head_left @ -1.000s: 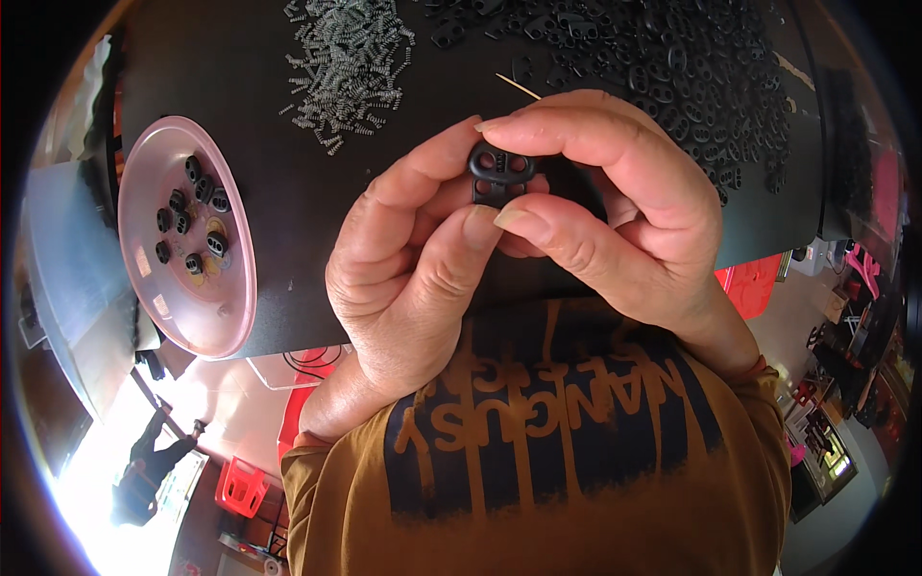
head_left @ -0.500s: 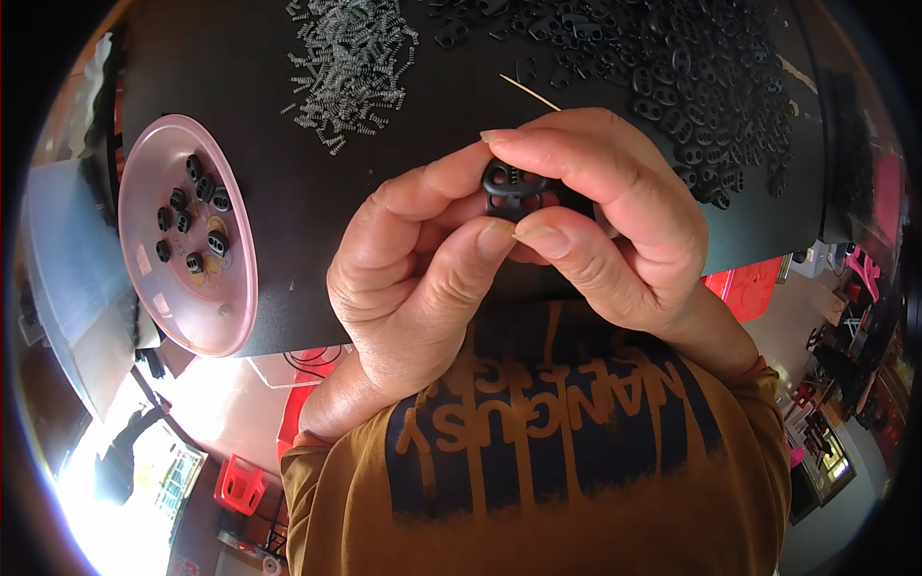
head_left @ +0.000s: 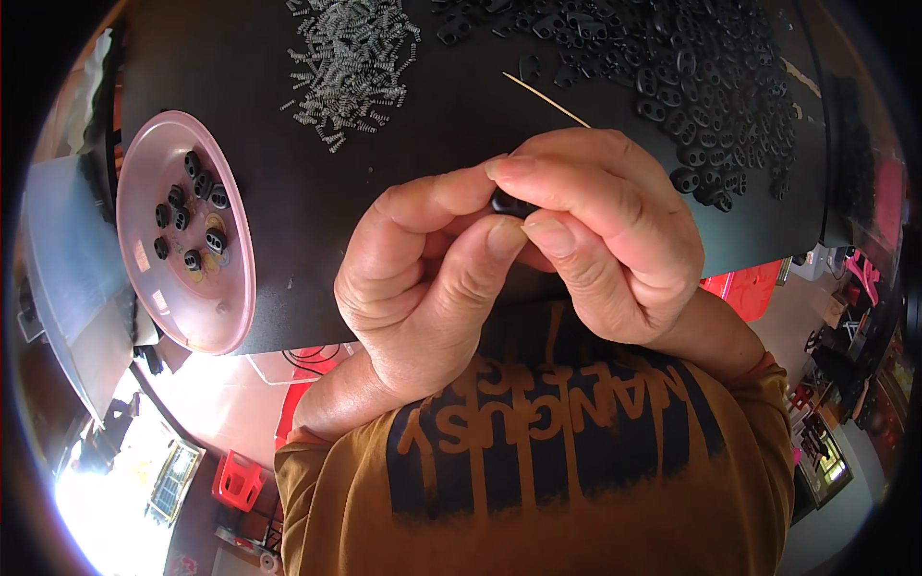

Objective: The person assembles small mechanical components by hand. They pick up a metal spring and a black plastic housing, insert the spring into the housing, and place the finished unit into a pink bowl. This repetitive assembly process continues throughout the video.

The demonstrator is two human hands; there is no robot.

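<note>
Between the fingertips of both hands sits a small black cord lock (head_left: 514, 204), mostly hidden by the fingers. My left hand (head_left: 423, 259) is closed on its left side with thumb below and forefinger above. My right hand (head_left: 615, 230) pinches the other side in the same way, its other fingers curled. Beyond my right hand a thin wooden stick (head_left: 543, 97) lies on the black table. A heap of small metal springs (head_left: 351, 67) lies further off, towards the left. At the far right spreads a large pile of black cord lock parts (head_left: 691, 86).
A pink oval plastic tray (head_left: 139, 278) at the table's left holds several black cord locks (head_left: 215, 240). The dark table (head_left: 298, 221) ends just in front of my body. A red stool (head_left: 238, 480) stands on the floor at lower left.
The fingertips have closed in on the cord lock, which looks flatter and shows less; its two-hole face is no longer visible. Both hands have shifted only slightly.
</note>
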